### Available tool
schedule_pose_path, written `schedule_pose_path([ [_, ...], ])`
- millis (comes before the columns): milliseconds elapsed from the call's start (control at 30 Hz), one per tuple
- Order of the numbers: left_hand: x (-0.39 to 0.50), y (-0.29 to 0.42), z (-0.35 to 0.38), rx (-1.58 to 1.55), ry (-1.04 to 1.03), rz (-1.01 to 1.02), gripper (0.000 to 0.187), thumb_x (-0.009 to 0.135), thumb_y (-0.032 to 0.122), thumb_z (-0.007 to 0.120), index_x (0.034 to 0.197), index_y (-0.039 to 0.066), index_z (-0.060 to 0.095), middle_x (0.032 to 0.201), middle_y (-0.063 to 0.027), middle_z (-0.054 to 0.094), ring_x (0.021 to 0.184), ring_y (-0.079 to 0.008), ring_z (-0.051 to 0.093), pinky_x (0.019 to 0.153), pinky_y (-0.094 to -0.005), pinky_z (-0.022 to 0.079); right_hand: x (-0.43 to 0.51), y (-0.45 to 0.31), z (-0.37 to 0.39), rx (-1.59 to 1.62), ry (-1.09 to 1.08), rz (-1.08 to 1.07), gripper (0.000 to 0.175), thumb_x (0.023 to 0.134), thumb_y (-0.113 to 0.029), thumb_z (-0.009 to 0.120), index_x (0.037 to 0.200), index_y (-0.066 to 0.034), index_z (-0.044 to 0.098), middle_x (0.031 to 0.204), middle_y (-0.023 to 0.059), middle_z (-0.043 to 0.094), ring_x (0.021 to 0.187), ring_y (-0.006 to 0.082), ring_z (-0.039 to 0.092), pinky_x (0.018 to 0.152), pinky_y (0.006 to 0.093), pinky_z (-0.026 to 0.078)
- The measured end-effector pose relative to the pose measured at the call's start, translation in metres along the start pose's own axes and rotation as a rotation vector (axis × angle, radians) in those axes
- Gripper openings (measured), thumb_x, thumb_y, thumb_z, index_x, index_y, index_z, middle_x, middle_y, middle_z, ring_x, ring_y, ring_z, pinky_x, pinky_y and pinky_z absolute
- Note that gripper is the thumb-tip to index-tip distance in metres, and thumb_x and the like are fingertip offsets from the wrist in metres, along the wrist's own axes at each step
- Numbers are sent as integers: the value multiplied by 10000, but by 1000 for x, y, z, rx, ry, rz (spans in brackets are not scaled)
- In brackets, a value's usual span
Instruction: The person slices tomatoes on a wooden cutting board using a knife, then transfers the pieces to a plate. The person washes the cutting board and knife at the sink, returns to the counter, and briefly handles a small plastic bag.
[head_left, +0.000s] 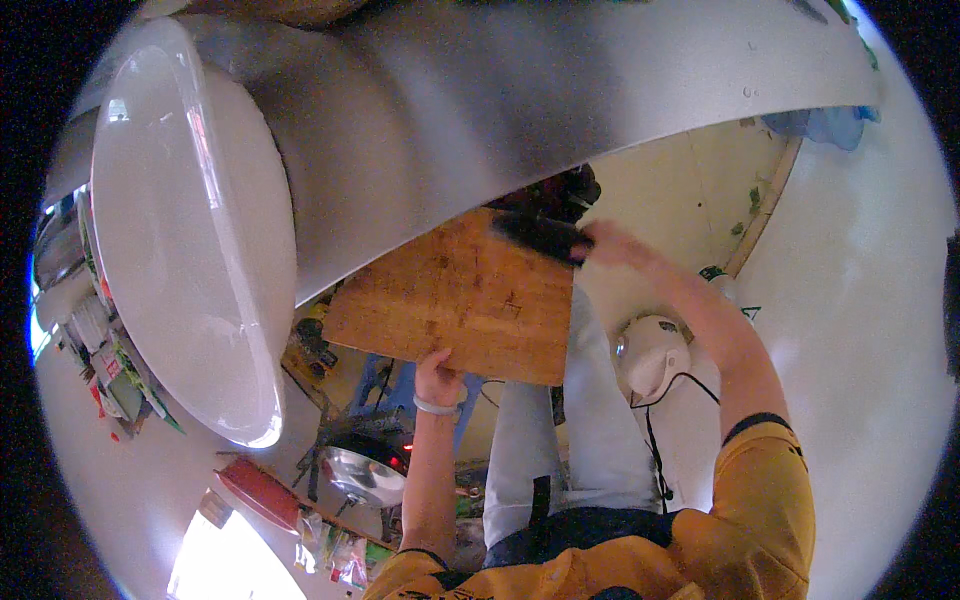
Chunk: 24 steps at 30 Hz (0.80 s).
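My left hand (439, 380), with a pale band at its wrist, grips the near edge of a square wooden cutting board (465, 292). The board hangs in front of my legs, its far part under the edge of a large smooth grey surface. My right hand (604, 244) is closed around one end of a dark, blurred object (536, 234) at the board's upper right corner. Motion blur hides what the dark object is and whether it touches the wood.
A large white basin (195, 247) stands at the left on the grey surface (450, 97). A white kettle-like appliance (651, 356) with a black cord is right of my legs. A metal bowl or pan (364, 476), a red basin (259, 493) and packets lie lower left. Blue plastic (821, 127) hangs upper right.
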<state>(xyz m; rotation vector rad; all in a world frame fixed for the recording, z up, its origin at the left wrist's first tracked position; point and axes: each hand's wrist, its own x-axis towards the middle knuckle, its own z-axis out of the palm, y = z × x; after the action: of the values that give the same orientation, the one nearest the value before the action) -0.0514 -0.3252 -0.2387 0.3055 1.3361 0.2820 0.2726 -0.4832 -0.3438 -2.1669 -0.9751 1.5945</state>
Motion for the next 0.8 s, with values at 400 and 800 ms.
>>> schedule_pose_path([
  [400,-30,-26,-67,17,-194,-156,573,703,-24,541,1255,95,442,1176,-91,540,1067,-278,525,894,-415,443,-54,-25,37,-175,376,38,397,844,-159,496,1241,-150,476,924,189,575,831,361,566,701,460,468],
  [800,-176,-80,61,342,-753,-511,622,692,-64,559,1282,75,417,1231,-63,503,1095,-242,499,893,-359,425,-445,-125,34,-193,943,95,577,688,-15,587,1237,-181,520,891,125,473,837,307,480,748,399,399],
])
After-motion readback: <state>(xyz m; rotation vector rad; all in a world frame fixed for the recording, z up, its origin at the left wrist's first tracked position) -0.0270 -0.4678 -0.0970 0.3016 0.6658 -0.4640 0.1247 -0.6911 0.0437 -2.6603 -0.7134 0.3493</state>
